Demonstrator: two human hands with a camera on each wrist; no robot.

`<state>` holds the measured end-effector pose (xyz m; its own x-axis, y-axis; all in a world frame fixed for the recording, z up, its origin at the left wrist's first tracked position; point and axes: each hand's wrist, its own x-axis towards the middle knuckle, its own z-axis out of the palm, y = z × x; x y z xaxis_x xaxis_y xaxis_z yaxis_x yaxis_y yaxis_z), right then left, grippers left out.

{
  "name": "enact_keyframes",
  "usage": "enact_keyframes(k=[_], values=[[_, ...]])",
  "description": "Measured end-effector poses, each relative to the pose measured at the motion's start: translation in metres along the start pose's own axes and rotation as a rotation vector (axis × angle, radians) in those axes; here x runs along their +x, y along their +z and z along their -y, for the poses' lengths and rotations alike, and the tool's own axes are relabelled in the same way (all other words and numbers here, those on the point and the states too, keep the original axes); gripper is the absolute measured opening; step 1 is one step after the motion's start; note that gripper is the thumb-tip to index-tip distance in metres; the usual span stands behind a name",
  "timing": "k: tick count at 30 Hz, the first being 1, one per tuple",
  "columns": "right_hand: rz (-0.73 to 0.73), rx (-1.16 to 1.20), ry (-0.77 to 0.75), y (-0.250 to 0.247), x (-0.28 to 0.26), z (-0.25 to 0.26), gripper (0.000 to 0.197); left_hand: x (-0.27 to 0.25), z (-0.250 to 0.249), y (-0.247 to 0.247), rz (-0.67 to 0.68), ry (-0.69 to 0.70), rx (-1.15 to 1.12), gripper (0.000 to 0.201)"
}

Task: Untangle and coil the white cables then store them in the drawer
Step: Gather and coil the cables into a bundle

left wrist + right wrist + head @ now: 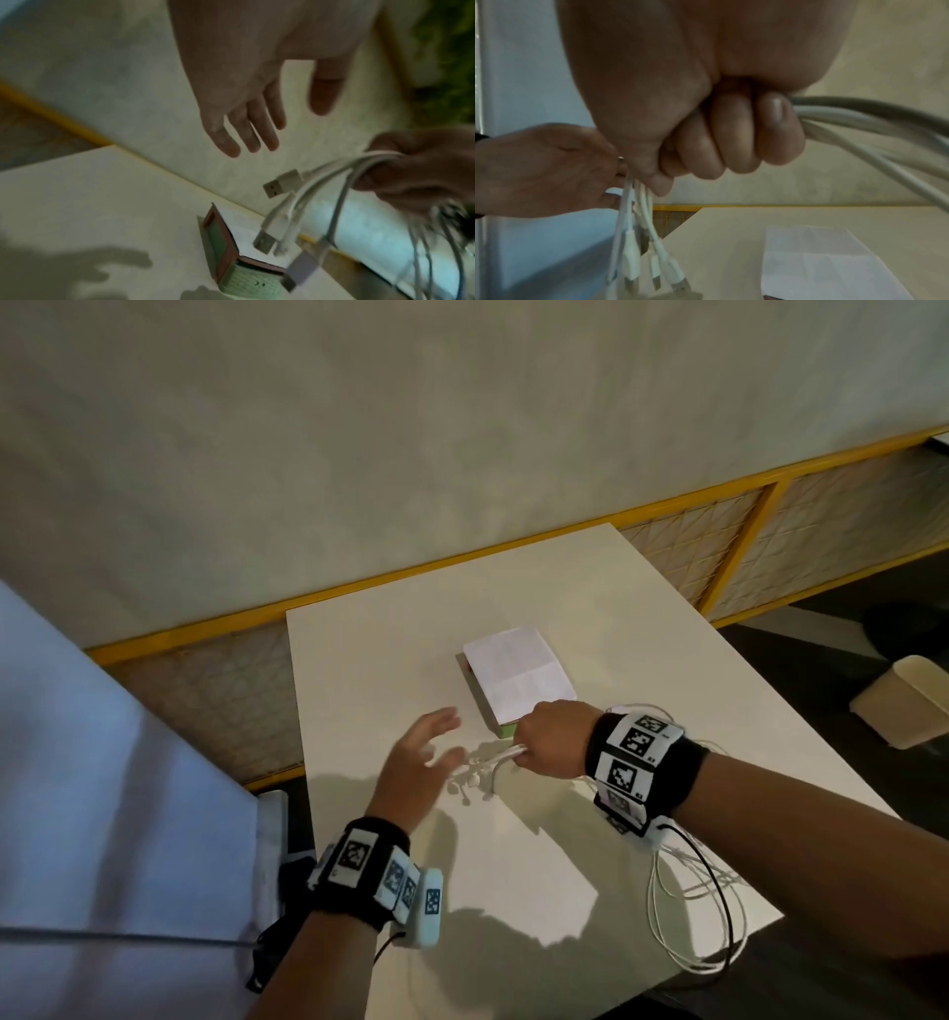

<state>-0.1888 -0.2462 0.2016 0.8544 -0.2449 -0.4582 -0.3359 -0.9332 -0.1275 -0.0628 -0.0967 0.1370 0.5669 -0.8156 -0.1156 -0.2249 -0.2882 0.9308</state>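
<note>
— White tabletop (590, 588) under me, a pale wall behind it, a yellow-framed mesh panel (832, 516) along the foot of the wall. What do you want to know?

— Where are the cables?

— The white cables (854, 117) are bunched in my right hand (549, 742), held above the table near its middle. All four fingers (731, 134) are curled round the bundle and the thumb closes over it, a full fist.

— Which way does the bundle run?

— Across my palm, roughly left to right. On the thumb side the short ends droop down toward the table, and their USB plugs (280, 184) hang loose below my fist, pointing down and to my left. Out of the little-finger side the long strands trail back under my right wrist and fall in slack loops (688, 916) at the table's near right corner, partly over the edge.

— And the other hand?

— My left hand (421, 762) hovers just beside the hanging plugs, fingers straight and spread, thumb apart, holding nothing. Whether a fingertip touches a plug, I cannot tell.

— Anything else on the table?

— A folded sheet of white paper (518, 675) lies on a small box (231, 261) with reddish edges and a green end, just beyond my right knuckles. A pale bin (904, 701) stands on the floor to the right.
</note>
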Motion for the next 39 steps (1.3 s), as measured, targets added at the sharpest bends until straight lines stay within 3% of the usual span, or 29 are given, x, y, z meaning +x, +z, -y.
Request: enact_keyframes(k=[2, 4, 6, 9, 14, 19, 25, 31, 39], values=[[0.030, 0.027, -0.016, -0.005, 0.001, 0.002, 0.032, -0.004, -0.008, 0.013, 0.196, 0.031, 0.111, 0.052], [0.049, 0.058, -0.028, -0.011, 0.001, 0.004, 0.032, -0.004, -0.008, 0.028, 0.273, 0.084, 0.188, 0.043], [0.033, 0.096, -0.032, -0.018, 0.000, 0.003, 0.034, -0.006, -0.008, 0.037, 0.265, 0.056, 0.118, 0.028], [0.003, 0.247, -0.013, -0.028, -0.002, -0.004, 0.034, -0.011, -0.008, 0.043, 0.246, -0.042, -0.097, 0.029], [0.086, 0.794, 0.044, -0.031, -0.005, -0.013, 0.034, -0.014, -0.014, 0.044, 0.270, -0.056, -0.285, 0.029], [0.079, 1.091, 0.039, -0.018, -0.004, -0.015, 0.046, -0.018, -0.019, 0.052, 0.227, -0.077, -0.395, 0.027], [0.010, 1.354, 0.093, -0.014, -0.004, -0.003, 0.050, -0.016, -0.025, 0.062, 0.138, -0.097, -0.433, 0.057], [-0.080, 1.596, 0.148, -0.009, -0.003, 0.007, 0.055, -0.011, -0.027, 0.071, 0.085, -0.076, -0.357, 0.073], [-0.243, 1.858, 0.238, -0.015, -0.003, 0.016, 0.056, -0.005, -0.048, 0.065, 0.136, -0.054, -0.159, 0.030]])
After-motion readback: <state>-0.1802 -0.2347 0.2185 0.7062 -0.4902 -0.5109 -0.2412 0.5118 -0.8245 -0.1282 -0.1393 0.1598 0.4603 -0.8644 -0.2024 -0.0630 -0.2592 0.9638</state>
